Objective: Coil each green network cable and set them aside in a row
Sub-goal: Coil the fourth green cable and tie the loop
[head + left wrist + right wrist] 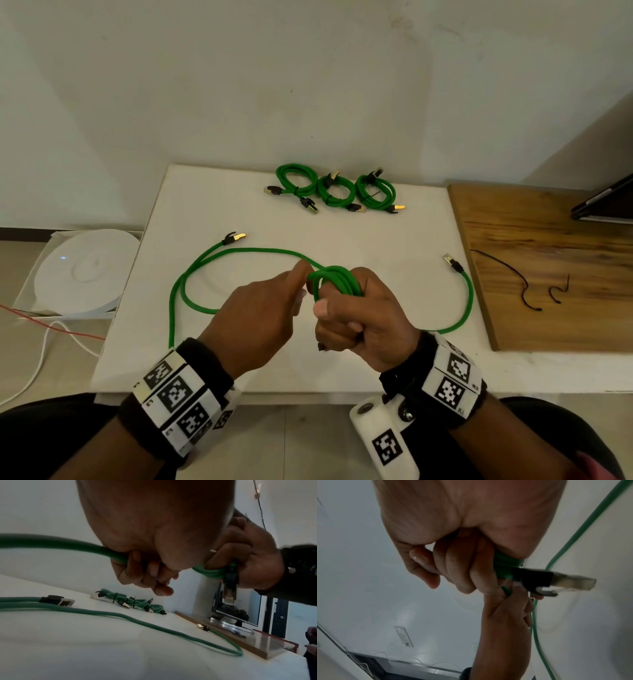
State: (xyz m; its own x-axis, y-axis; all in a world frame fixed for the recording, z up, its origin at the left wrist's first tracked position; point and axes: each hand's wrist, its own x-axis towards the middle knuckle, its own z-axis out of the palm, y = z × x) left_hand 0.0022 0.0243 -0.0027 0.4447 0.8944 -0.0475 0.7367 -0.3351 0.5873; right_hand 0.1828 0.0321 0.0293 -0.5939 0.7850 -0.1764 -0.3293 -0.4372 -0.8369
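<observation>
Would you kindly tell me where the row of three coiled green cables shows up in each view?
Head: the coiled cables lie top centre, at the table's far edge.
Left wrist: coiled cables sit mid-frame, below the left hand.
Right wrist: not in view.
Shared landmark: the wooden board, to their right.

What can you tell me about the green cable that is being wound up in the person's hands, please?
The green cable looks braided, with black-booted, gold-tipped plugs. Several turns are wound as a small coil gripped by the right hand; one plug sticks out below that fist. The left hand pinches the strand leading into the coil. The unwound rest loops over the white table, ending in a plug.
</observation>
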